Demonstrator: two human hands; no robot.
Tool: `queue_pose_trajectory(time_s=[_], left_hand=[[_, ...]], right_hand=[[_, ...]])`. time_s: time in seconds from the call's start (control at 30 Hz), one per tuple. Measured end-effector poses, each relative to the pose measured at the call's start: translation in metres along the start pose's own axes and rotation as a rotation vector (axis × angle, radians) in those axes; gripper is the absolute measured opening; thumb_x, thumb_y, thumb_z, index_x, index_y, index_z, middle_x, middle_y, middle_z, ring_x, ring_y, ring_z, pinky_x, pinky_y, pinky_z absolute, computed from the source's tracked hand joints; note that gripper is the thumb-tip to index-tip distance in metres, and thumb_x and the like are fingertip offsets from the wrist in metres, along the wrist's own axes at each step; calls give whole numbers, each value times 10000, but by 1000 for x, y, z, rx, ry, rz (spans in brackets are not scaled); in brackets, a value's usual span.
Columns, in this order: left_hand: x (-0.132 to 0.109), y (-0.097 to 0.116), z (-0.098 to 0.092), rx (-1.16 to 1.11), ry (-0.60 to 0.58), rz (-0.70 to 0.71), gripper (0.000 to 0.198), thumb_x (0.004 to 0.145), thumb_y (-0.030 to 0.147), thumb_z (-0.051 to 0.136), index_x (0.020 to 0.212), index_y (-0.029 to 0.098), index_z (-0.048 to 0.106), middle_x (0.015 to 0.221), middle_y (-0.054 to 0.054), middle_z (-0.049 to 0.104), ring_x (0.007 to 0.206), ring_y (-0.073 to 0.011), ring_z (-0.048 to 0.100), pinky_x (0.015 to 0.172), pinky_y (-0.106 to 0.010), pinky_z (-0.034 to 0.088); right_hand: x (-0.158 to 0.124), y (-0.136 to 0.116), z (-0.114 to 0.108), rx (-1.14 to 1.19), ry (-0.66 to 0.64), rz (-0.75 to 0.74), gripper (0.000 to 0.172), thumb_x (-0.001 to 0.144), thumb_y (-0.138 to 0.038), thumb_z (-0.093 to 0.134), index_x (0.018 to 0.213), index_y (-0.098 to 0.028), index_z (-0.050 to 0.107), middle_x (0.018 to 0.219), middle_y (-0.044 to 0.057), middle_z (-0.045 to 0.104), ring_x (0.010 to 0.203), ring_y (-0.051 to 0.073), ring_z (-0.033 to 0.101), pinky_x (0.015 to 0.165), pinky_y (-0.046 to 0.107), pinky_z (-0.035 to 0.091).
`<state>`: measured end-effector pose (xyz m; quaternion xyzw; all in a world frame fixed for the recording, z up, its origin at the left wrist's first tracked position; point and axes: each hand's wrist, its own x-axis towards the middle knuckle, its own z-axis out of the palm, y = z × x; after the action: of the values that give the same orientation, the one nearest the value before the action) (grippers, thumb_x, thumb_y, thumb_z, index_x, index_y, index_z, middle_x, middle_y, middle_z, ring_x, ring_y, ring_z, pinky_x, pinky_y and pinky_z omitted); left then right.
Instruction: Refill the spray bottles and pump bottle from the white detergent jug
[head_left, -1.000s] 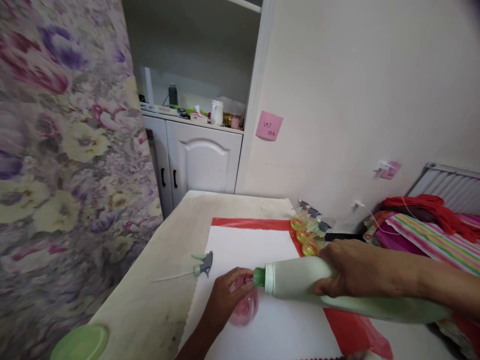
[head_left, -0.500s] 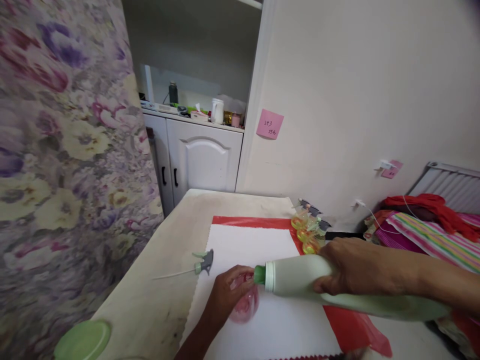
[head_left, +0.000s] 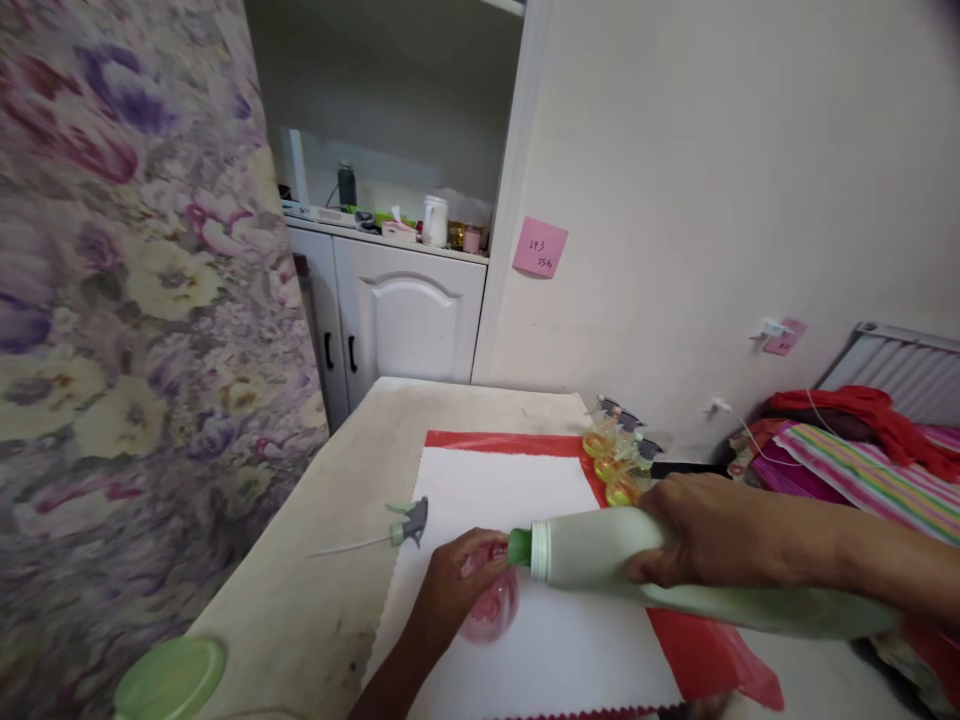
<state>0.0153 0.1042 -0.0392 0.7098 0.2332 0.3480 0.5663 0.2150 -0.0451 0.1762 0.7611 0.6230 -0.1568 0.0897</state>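
My left hand [head_left: 459,580] is closed around the neck of a clear pink spray bottle [head_left: 491,612], which has no sprayer head on it and stands on a white sheet [head_left: 577,640]. With my right hand [head_left: 686,535] I grip a large pale green jug [head_left: 600,548], tipped nearly level. Its green spout [head_left: 520,547] meets the mouth of the pink bottle; whether liquid is flowing I cannot make out. A grey and green spray trigger [head_left: 409,522] with a thin dip tube lies left of my left hand, at the sheet's edge.
Several yellow spray bottles [head_left: 619,465] stand at the table's back right. Red plastic [head_left: 480,439] lies under the sheet. A green round lid [head_left: 171,680] is at the near left. Beyond are a floral curtain [head_left: 150,300] and a white cabinet [head_left: 412,310].
Almost nothing differs. Both hands keep their holds, the jug stays tipped at the pink bottle's mouth, and the view has shifted very slightly.
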Motion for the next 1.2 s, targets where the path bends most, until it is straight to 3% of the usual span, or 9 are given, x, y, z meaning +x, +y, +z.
queue_pose_trajectory(time_s=[0.27, 1.2], left_hand=[[0, 2, 0, 3, 2, 4, 173, 766, 292, 672, 908, 217, 737, 936, -34, 758, 935, -230, 669, 855, -299, 481], [0, -4, -2, 27, 2, 13, 164, 761, 286, 680, 906, 239, 743, 928, -20, 762, 930, -229, 670, 857, -301, 478]], right_hand=[[1, 5, 3, -25, 25, -23, 482, 743, -654, 560, 756, -184, 668, 750, 64, 718, 648, 217, 650, 535, 290, 392], [3, 0, 0, 3, 23, -14, 418, 738, -589, 595, 726, -176, 663, 748, 60, 713, 651, 209, 652, 528, 293, 405]])
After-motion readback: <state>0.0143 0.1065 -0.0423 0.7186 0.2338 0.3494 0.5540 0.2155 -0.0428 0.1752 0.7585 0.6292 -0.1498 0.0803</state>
